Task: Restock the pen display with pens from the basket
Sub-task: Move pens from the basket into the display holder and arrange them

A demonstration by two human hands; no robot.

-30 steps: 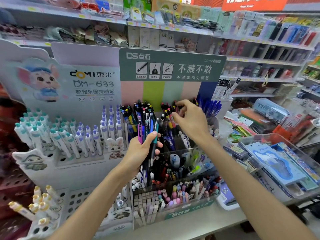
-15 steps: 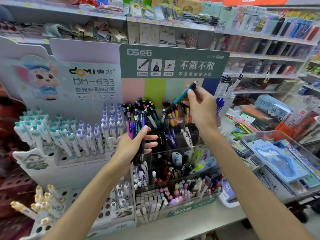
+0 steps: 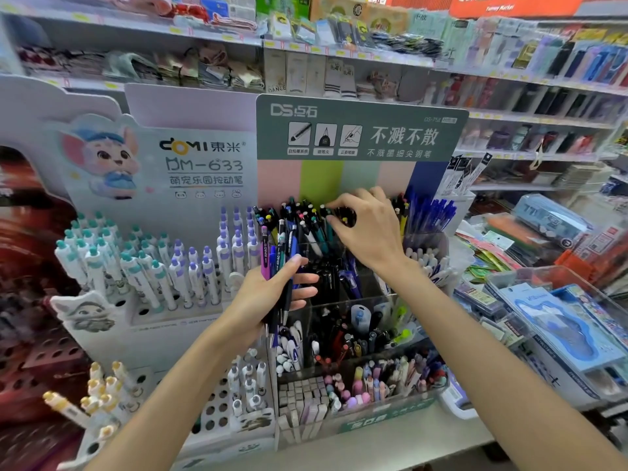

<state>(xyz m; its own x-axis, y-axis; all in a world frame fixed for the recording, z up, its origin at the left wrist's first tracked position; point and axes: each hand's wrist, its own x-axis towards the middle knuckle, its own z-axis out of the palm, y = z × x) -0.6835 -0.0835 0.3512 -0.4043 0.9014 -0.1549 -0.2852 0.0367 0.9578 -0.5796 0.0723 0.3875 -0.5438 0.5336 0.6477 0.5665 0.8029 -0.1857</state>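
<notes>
The tiered clear pen display [image 3: 421, 246] under a green header card [image 3: 360, 130] stands in the middle, packed with dark, blue and teal pens. My left hand [image 3: 261, 300] grips a bundle of pens [image 3: 277, 253], pink, blue, teal and black, upright in front of the display's left side. My right hand [image 3: 370, 232] is lowered over the top row, its thumb and curled fingers pinching the top of a pen [image 3: 328, 232] that stands among the others there. No basket shows.
A white DOMI stand [image 3: 204, 154] with teal- and purple-capped pens [image 3: 153, 266] fills the left. Lower tiers hold erasers and pastel pens [image 3: 373, 382]. A clear box of blue packaged items [image 3: 560, 321] sits at right. Stocked shelves [image 3: 339, 56] run behind. The pale counter edge [image 3: 390, 447] is below.
My right hand, which held a teal pen raised above the display, has come down into the top row. My left hand with the bundle stayed near the same place.
</notes>
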